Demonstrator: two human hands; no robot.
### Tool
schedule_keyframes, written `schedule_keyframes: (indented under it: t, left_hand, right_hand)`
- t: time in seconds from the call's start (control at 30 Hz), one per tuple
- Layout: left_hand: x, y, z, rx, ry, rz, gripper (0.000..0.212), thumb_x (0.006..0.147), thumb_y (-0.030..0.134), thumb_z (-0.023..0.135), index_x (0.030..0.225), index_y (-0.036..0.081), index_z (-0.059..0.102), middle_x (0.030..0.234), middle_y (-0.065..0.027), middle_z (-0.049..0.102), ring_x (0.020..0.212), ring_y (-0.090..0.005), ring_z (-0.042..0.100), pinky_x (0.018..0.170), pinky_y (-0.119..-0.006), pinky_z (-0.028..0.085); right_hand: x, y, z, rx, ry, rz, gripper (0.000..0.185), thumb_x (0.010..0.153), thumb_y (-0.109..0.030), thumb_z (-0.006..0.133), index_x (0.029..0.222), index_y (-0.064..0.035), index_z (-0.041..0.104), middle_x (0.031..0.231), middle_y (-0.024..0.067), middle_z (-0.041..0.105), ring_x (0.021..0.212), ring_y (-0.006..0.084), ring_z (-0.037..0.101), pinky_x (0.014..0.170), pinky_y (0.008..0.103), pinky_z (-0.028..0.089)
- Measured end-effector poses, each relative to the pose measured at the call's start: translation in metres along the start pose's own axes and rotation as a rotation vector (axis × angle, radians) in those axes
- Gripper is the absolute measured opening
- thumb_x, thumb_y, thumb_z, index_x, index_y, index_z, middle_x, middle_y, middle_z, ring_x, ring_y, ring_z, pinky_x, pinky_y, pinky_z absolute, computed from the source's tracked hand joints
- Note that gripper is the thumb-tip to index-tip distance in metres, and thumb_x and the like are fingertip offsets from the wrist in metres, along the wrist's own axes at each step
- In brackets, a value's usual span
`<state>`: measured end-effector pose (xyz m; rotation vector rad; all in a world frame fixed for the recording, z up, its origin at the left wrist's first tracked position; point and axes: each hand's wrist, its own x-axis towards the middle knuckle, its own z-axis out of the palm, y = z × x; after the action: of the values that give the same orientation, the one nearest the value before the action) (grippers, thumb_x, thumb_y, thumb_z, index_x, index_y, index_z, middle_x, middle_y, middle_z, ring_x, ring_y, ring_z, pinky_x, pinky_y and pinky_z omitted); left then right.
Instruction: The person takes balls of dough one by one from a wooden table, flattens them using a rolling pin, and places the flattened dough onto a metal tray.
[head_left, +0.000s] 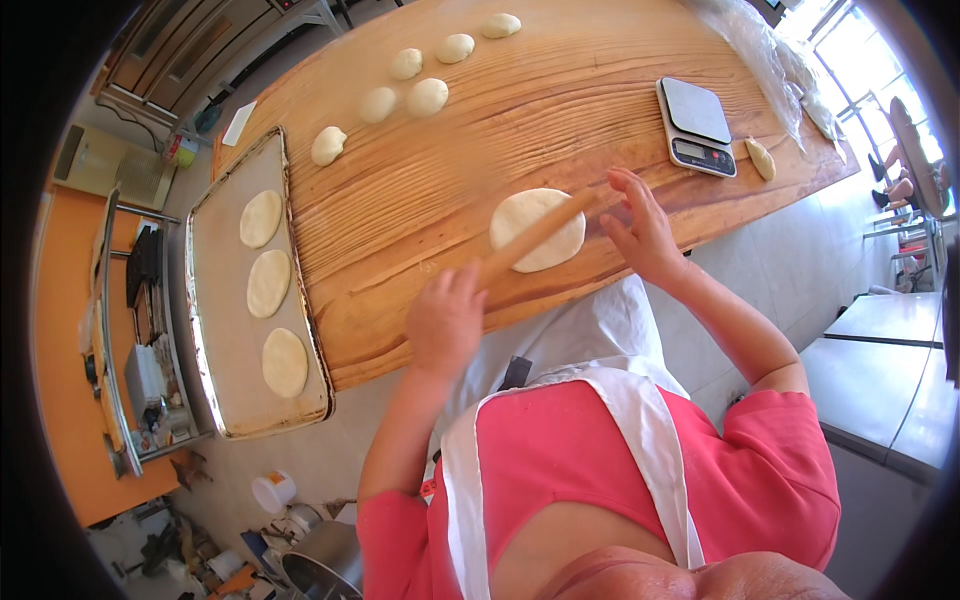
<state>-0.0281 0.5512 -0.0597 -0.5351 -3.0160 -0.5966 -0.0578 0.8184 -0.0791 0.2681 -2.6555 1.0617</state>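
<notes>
A flat round of pale dough (537, 251) lies near the front edge of the wooden table. Slantwise across it runs a wooden rolling pin (536, 231). My left hand (448, 319), slightly blurred, is on the pin's near left end, its fingers curled over it. By the far right end is my right hand (641, 229), thumb and fingers spread; contact with the pin is hard to make out. Several dough balls (427, 97) sit farther back on the table. Three flattened dough rounds (268, 283) lie in a row on a lined baking tray (225, 315) at the left.
A digital kitchen scale (696, 124) stands at the back right, with a small dough piece (760, 158) beside it. Clear plastic sheeting (757, 60) covers the far right corner. The tray overhangs the table's left edge. A metal pot (322, 559) is low at the left.
</notes>
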Motion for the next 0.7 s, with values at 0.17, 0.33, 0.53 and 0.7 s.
schedule_keyframes:
  t: [0.17, 0.33, 0.53, 0.7]
  left_hand:
    - [0.019, 0.022, 0.026, 0.138, 0.019, 0.155, 0.049, 0.077, 0.027, 0.058, 0.117, 0.002, 0.045, 0.115, -0.0188, 0.047, 0.108, -0.0312, 0.044, 0.093, -0.042, 0.033]
    - [0.080, -0.012, 0.033, 0.346, 0.165, 0.091, 0.070, 0.082, 0.049, 0.041, 0.121, -0.008, 0.036, 0.128, -0.0217, 0.036, 0.122, -0.0319, 0.031, 0.103, -0.048, 0.015]
    - [0.135, -0.038, 0.011, 0.423, 0.393, 0.074, 0.068, 0.082, 0.046, 0.045, 0.124, -0.006, 0.032, 0.128, -0.0222, 0.035, 0.121, -0.0326, 0.031, 0.101, -0.049, 0.017]
    - [0.034, -0.006, 0.038, 0.160, 0.113, 0.161, 0.054, 0.076, 0.029, 0.057, 0.117, -0.002, 0.041, 0.118, -0.0185, 0.043, 0.110, -0.0320, 0.041, 0.094, -0.042, 0.030]
  right_hand:
    - [0.006, 0.013, 0.006, -0.436, -0.324, -0.126, 0.067, 0.073, -0.037, 0.061, 0.124, -0.0009, 0.037, 0.131, 0.0169, 0.033, 0.124, 0.0303, 0.027, 0.100, 0.0415, 0.025]
    - [0.082, 0.014, 0.036, -0.508, -0.262, -0.143, 0.073, 0.076, -0.051, 0.050, 0.124, 0.0024, 0.035, 0.135, 0.0152, 0.028, 0.128, 0.0269, 0.019, 0.103, 0.0427, 0.017]
    - [0.144, 0.017, 0.065, -0.456, -0.020, -0.179, 0.071, 0.079, -0.050, 0.049, 0.124, 0.0030, 0.035, 0.135, 0.0147, 0.027, 0.128, 0.0263, 0.019, 0.103, 0.0425, 0.017]
    - [0.022, 0.014, 0.020, -0.346, -0.281, -0.295, 0.070, 0.070, -0.042, 0.061, 0.122, 0.0002, 0.040, 0.129, 0.0153, 0.036, 0.125, 0.0273, 0.026, 0.103, 0.0457, 0.017]
